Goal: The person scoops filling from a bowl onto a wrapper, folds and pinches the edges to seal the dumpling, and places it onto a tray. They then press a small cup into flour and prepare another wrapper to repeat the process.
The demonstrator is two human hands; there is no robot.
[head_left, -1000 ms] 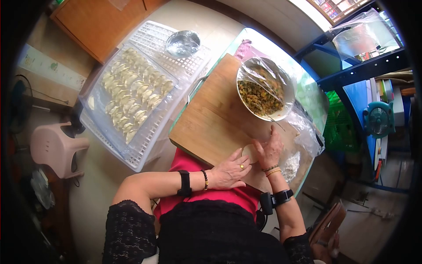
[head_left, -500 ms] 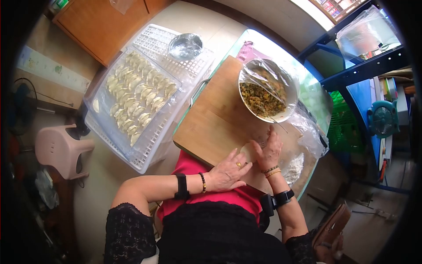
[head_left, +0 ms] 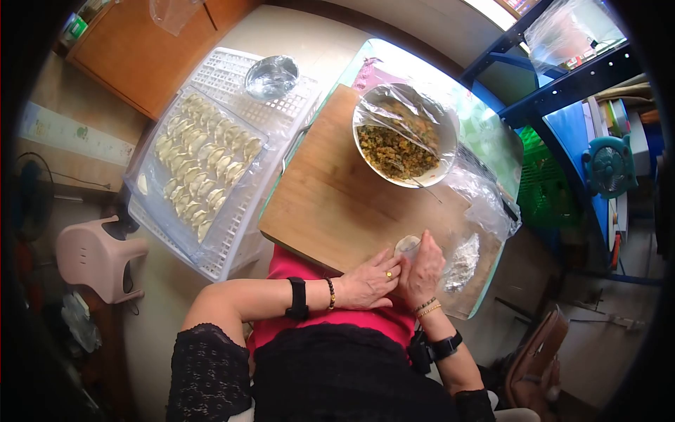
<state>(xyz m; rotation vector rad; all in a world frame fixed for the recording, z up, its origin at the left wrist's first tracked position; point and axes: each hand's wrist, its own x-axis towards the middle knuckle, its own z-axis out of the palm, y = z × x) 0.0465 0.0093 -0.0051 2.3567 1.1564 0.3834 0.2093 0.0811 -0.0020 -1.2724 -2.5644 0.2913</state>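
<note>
A small round piece of dough (head_left: 407,245) lies near the front edge of the wooden board (head_left: 320,186). My left hand (head_left: 367,283) rests low and flat at the board's front edge, fingers spread, with nothing seen in it. Right beside the dough is my right hand (head_left: 422,271), turned on its side with fingers stretched out; its fingertips are next to the disc, and whether they touch it is unclear. White flour (head_left: 463,263) is heaped to the right. A bowl (head_left: 448,151) of chopped filling (head_left: 397,151), partly covered with plastic film, stands farther back with a thin utensil handle sticking out.
At the left, a tray (head_left: 158,204) lined with plastic holds rows of dumplings (head_left: 190,172). A metal bowl (head_left: 272,77) sits behind them on a white crate. A pink stool (head_left: 95,257) stands at the far left, a teal fan (head_left: 609,167) at the right.
My right hand has turned more upright and moved closer to my left hand. The dough disc now shows more clearly beside its fingers. The view has shifted, with the board and bowl lower left.
</note>
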